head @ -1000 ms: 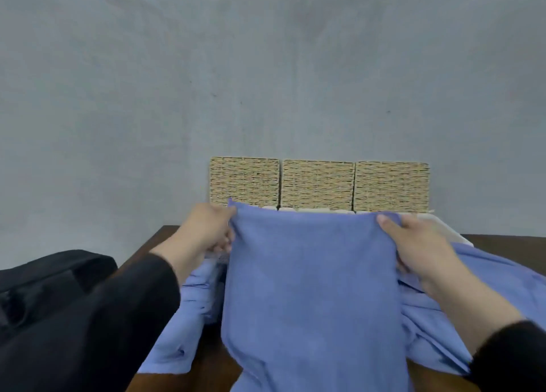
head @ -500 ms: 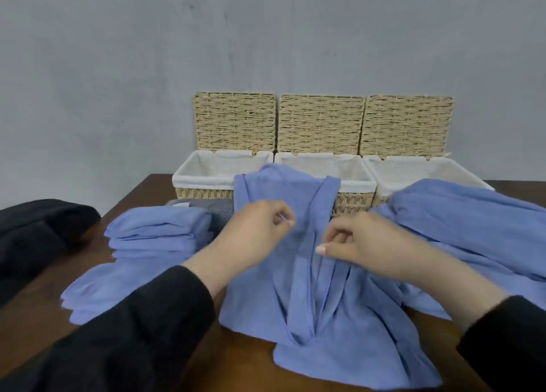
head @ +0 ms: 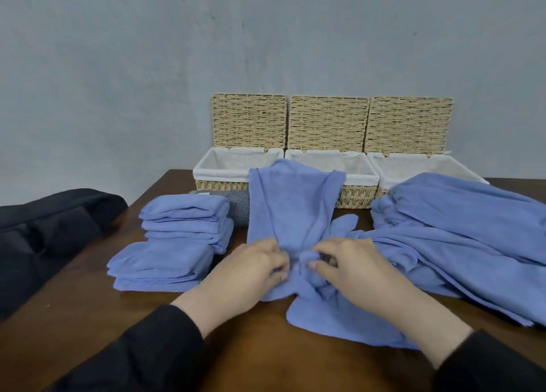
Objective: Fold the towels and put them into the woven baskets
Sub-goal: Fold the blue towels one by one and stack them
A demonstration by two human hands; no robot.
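A blue towel (head: 292, 211) lies crumpled on the table in front of me, its far end draped up against the middle basket (head: 359, 195). My left hand (head: 251, 269) and my right hand (head: 351, 264) pinch its bunched middle close together. Three woven baskets with white liners and raised lids stand in a row at the back: left basket (head: 206, 174), middle one, right basket (head: 384, 182). Folded blue towels (head: 180, 238) are stacked at my left. A heap of unfolded blue towels (head: 461, 232) lies at my right.
A grey folded cloth (head: 237, 207) sits between the folded stack and the left basket. A black bag (head: 44, 229) lies off the table's left edge. The brown wooden table (head: 266, 356) shows bare wood near me. A grey wall stands behind the baskets.
I have lowered the towel from spread upright in front of me onto the table. My hands came together from its top corners and now pinch its bunched middle.
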